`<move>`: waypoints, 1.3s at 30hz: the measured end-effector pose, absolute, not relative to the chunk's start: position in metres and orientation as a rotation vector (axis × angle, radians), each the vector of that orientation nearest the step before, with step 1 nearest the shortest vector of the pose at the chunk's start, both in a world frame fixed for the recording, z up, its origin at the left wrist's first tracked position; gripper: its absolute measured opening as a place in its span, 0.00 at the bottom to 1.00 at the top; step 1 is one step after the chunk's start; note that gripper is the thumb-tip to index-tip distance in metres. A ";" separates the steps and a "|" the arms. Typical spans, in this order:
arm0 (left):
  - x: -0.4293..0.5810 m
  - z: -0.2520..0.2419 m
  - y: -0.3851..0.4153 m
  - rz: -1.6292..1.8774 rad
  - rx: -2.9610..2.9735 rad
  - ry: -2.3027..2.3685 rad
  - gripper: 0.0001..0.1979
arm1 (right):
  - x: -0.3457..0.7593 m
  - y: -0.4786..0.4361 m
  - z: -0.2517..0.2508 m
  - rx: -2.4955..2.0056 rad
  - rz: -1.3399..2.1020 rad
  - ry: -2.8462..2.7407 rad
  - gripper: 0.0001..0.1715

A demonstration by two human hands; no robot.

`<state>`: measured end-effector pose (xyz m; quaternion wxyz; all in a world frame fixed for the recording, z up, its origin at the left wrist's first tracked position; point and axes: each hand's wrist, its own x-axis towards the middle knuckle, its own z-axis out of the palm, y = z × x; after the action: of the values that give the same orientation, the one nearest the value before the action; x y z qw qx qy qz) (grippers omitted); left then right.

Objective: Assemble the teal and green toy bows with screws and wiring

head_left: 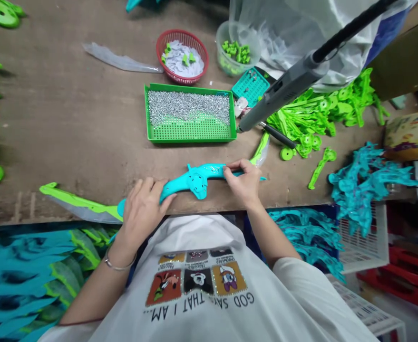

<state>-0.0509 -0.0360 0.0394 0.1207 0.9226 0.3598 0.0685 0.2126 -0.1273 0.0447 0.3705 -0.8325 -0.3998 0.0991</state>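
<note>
A teal plastic toy bow handle lies across the near edge of the table. Green pieces with clear, see-through blades stick out at both sides of it: one long green arm on the left, another green end behind my right hand. My left hand is laid over the handle's left part, fingers wrapped around it. With thumb and fingers, my right hand pinches the right part of the handle. What lies beneath my palms is hidden.
Ahead stands a green perforated tray of small screws. A grey electric screwdriver hangs at its right corner. Behind are a red basket and a clear tub. Green parts and teal parts are heaped right.
</note>
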 end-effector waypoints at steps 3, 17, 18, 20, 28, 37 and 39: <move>-0.051 0.041 -0.035 0.202 2.683 1.043 0.21 | 0.207 -0.127 0.041 -2.176 0.110 -1.166 0.07; -0.059 0.059 -0.037 0.231 2.822 1.041 0.18 | 0.274 -0.148 0.101 -1.955 0.455 -1.766 0.23; -0.061 0.063 -0.038 0.230 2.844 1.051 0.17 | 0.276 -0.148 0.104 -1.967 0.517 -1.834 0.23; -0.067 0.068 -0.039 0.210 2.878 1.068 0.17 | 0.277 -0.143 0.103 -1.980 0.664 -1.946 0.24; -0.082 0.081 -0.039 0.174 2.829 0.882 0.13 | 0.266 -0.116 0.075 -1.690 1.170 -2.064 0.19; -0.072 0.091 -0.034 0.074 2.911 0.863 0.13 | 0.307 -0.130 0.069 -2.116 0.313 -1.594 0.16; -0.072 0.088 -0.030 0.067 2.881 0.841 0.13 | 0.330 -0.128 0.060 -2.389 -0.006 -1.455 0.21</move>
<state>-0.0721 -0.0300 0.0884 0.0698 0.9574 0.2793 0.0222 0.3298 -0.1278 0.0603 0.1716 -0.8414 -0.5124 -0.0021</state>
